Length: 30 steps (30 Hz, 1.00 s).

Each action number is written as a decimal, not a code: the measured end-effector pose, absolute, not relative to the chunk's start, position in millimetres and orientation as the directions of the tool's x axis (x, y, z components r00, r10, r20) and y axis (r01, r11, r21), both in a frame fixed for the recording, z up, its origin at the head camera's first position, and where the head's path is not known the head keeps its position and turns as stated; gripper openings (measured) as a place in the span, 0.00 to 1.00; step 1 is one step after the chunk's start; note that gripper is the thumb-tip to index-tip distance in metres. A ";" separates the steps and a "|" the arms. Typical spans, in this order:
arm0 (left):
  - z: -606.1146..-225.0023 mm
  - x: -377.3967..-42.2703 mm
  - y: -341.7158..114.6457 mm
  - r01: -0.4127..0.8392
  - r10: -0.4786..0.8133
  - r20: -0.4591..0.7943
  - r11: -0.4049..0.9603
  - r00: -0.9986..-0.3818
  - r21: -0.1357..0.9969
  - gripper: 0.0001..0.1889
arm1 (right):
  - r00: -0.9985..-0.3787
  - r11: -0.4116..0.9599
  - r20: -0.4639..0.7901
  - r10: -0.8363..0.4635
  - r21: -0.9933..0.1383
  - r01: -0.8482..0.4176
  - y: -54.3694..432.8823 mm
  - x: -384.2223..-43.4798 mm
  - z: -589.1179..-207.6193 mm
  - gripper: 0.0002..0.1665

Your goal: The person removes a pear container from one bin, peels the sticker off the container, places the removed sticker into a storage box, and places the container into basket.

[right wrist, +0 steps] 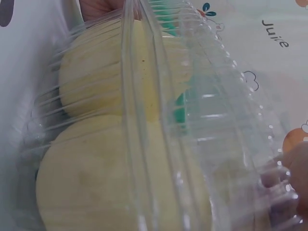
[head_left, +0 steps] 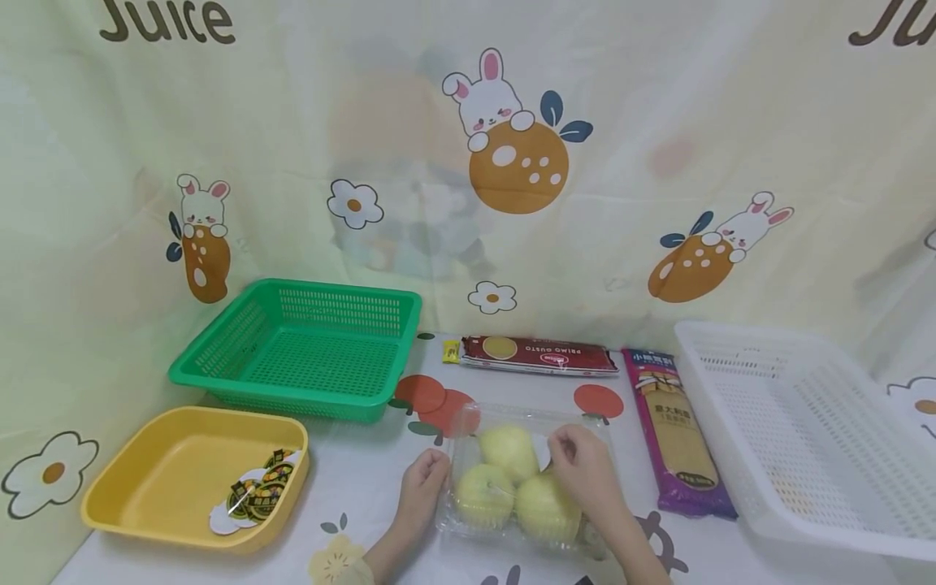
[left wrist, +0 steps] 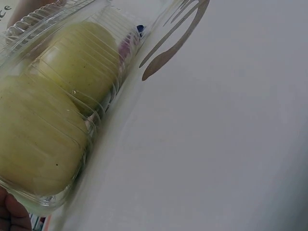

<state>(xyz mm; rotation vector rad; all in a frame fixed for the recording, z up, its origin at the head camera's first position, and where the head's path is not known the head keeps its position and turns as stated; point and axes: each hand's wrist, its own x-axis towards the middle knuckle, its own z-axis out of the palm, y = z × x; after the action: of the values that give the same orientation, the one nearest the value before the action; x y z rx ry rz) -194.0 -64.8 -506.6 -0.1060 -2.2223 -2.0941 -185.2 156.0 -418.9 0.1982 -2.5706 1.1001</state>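
A clear plastic clamshell box with three pale yellow-green round fruits inside stands in front of me. My left hand grips the box's left edge with bent fingers; in the left wrist view only a few of its fingers show at the box's corner. Over the right side of the box, my right hand pinches a small white sticker, partly hidden by the fingers. Through the right wrist view, the fruits press close under the ribbed clear plastic.
A yellow basin at left holds several black round stickers. Behind it stands a green basket. A red pasta packet lies at the back, a purple one at right, beside a white basket.
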 end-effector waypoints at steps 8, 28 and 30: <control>-507.1 -195.1 -64.3 0.096 0.001 0.096 0.056 -0.995 0.994 0.10 | -0.932 0.663 0.361 0.005 -0.699 -0.268 160.9 -183.3 -414.8 0.03; -495.2 -188.6 -64.3 0.130 0.006 0.130 0.004 -0.992 0.992 0.08 | -0.913 0.682 0.407 0.036 -0.677 -0.275 169.1 -182.1 -413.4 0.04; -501.0 -191.3 -64.4 0.121 0.002 0.121 0.003 -0.993 0.993 0.09 | -0.902 0.688 0.429 0.039 -0.666 -0.287 169.6 -182.0 -413.6 0.03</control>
<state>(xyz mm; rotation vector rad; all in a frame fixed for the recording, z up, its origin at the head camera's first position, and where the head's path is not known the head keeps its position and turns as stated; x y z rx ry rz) -191.3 -64.4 -501.0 -0.1330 -2.1630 -2.1561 -182.0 169.6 -413.6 0.1930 -2.4874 1.0812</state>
